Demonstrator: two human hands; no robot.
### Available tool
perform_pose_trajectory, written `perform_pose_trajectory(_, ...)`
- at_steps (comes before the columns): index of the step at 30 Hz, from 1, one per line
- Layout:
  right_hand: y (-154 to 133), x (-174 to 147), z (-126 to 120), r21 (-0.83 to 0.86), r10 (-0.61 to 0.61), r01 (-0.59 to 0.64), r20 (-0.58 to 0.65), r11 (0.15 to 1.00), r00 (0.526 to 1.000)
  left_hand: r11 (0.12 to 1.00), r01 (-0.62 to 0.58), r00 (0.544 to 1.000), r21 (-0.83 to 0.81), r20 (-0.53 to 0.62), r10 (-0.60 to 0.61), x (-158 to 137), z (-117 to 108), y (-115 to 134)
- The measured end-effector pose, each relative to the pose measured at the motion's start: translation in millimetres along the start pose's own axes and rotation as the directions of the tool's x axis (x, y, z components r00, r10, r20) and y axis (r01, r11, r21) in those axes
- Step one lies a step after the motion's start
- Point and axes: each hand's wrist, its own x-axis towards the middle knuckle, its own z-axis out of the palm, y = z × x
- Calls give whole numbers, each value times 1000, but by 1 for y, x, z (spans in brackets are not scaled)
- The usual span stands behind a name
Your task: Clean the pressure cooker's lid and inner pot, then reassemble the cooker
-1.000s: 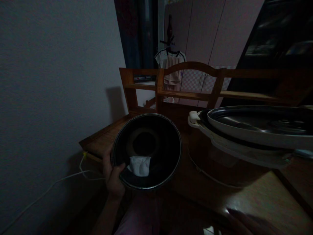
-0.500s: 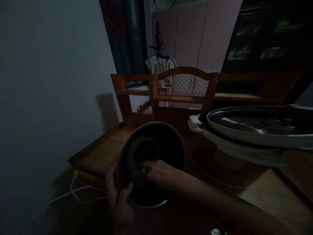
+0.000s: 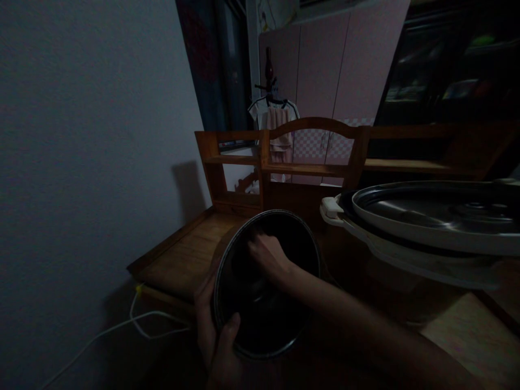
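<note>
A dark round inner pot (image 3: 260, 319) is tilted toward me over the near edge of a wooden table (image 3: 190, 257). My left hand (image 3: 217, 338) grips its lower left rim, thumb inside. My right hand (image 3: 270, 257) reaches into the pot and presses against its upper inner wall. A white cloth lay in the pot earlier; it is hidden now, so I cannot tell whether the right hand holds it.
A rice cooker with its lid (image 3: 439, 214) open stands at the right on the table. A wooden shelf rack (image 3: 309, 157) runs along the table's back. A white cord (image 3: 122, 325) hangs at the left by the wall. Clothes hang on a stand (image 3: 278, 116) behind.
My right hand entered the pot, covered the white cloth, then moved from the lower part up to the upper inner wall. The pot shifted slightly right and lower.
</note>
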Motion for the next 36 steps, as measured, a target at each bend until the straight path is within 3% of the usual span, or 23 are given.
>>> perform_pose_trajectory(6,-6,-7,19,10,-54,55,-82,998,995,1000,11,998,15,-56,-10,4,-4,-5)
perform_pose_trajectory(11,-4,-19,29,114,-310,305,24,945,950,999,46,994,-27,-101,-49,9,-6,-7)
perform_pose_trajectory(13,-3,-18,28,127,-350,343,35,931,936,997,60,991,-51,-113,-66,8,-7,-9)
perform_pose_trajectory(15,-2,-14,26,131,-309,303,28,944,951,996,67,992,-64,-104,-74,5,-9,-9)
perform_pose_trajectory(20,5,3,23,145,-45,49,-35,988,998,999,-43,998,-13,-55,42,-4,-4,-1)
perform_pose_trajectory(23,7,3,28,192,-8,17,-50,981,999,996,-92,996,18,-9,93,-8,1,4)
perform_pose_trajectory(28,1,-7,37,328,-138,142,-35,934,990,996,-86,995,-5,-42,86,-8,2,3)
perform_pose_trajectory(33,-17,-17,45,435,-351,333,-42,837,936,992,-122,991,-30,-57,120,1,-4,-7)
perform_pose_trajectory(36,-23,-23,52,437,-409,372,-10,819,913,994,-62,996,-88,-67,56,6,-9,-10)
